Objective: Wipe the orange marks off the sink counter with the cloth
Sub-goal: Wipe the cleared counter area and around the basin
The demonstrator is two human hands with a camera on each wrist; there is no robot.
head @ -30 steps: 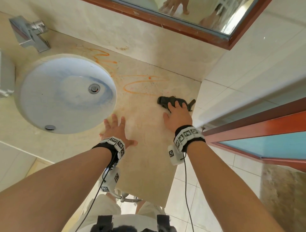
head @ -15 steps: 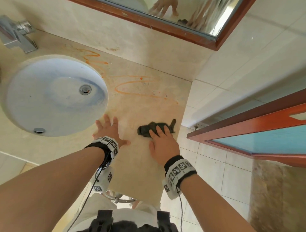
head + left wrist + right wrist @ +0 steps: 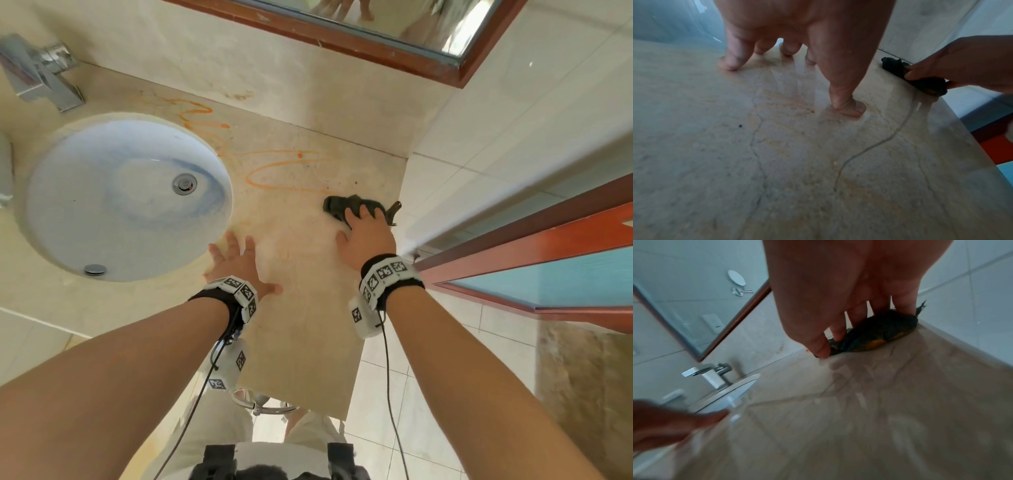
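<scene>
A dark crumpled cloth (image 3: pixel 337 205) lies on the beige marble counter (image 3: pixel 301 325) near its right edge. My right hand (image 3: pixel 368 240) presses down on it with fingers stretched over it. The right wrist view shows orange stain on the cloth's underside (image 3: pixel 873 344). Orange marks (image 3: pixel 274 186) loop across the counter just beyond the cloth, and more orange marks (image 3: pixel 195 113) run behind the basin. My left hand (image 3: pixel 236 260) lies flat on the counter beside the basin, fingers spread, holding nothing.
A round white basin (image 3: pixel 120 205) is sunk in the counter at the left, with a chrome faucet (image 3: pixel 41 72) behind it. A wood-framed mirror (image 3: pixel 394 51) hangs above. The tiled wall (image 3: pixel 479 154) and a door frame (image 3: pixel 513 250) close off the right side.
My right hand has pushed the cloth away from me and to the right, back up toward the orange loop. The left hand has stayed flat in place.
</scene>
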